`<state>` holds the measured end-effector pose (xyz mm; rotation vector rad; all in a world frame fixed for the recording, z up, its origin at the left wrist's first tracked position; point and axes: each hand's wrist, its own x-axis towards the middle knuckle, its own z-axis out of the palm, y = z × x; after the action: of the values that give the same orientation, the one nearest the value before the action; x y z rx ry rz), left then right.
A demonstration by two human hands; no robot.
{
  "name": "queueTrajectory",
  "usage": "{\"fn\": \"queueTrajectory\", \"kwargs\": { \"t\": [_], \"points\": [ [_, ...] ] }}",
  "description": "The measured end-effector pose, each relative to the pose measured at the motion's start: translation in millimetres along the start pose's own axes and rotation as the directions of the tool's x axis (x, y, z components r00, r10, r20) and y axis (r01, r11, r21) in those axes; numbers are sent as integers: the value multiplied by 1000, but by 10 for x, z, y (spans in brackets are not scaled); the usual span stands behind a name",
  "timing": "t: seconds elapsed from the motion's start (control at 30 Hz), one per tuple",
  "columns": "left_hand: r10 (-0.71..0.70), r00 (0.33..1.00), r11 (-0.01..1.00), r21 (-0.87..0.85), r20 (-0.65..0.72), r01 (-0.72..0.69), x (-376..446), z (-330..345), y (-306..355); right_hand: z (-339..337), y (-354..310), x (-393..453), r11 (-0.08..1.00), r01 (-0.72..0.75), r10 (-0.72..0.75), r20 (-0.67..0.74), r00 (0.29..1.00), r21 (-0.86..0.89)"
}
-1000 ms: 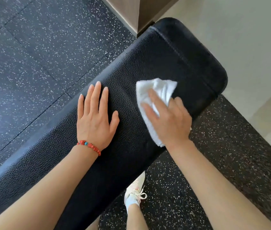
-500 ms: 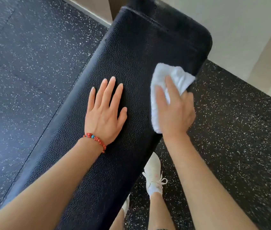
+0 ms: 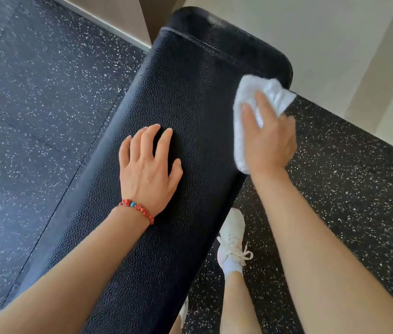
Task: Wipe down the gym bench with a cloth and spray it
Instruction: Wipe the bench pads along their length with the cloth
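Two hands are on the black bench (image 3: 186, 97): the left hand (image 3: 148, 168) rests on the pad, fingers relaxed and holding nothing, while the right hand (image 3: 266, 138) presses a white cloth (image 3: 251, 92) flat against the pad's right edge near its far end

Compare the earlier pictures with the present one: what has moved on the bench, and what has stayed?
The right hand has slid the white cloth from mid-pad out to the bench's right edge, toward its far end. The left hand stays pressed on the pad, its fingers now slightly arched. Nothing was let go.
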<state>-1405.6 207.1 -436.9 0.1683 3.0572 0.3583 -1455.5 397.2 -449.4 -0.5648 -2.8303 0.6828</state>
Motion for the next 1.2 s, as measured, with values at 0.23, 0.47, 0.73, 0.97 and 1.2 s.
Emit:
{"fn": "queueTrajectory", "kwargs": {
  "t": [0.23,0.47,0.73,0.97,1.2],
  "points": [
    [11,1000,999,-35,3,-11,553,70,122,36,139,811,980,179,-178,17,984,-83],
    [-74,997,997,-24,6,74,715,163,211,-12,105,1004,878,473,-467,81,880,-78],
    [-79,997,996,-39,-15,78,736,147,205,497,-896,1178,842,539,-516,258,817,-24],
    [-77,997,996,-49,-32,75,744,142,186,314,-526,1184,865,500,-487,166,857,-42],
    [-79,995,996,-47,-55,76,746,154,194,312,-634,1150,877,479,-465,194,864,-31]
  ]
}}
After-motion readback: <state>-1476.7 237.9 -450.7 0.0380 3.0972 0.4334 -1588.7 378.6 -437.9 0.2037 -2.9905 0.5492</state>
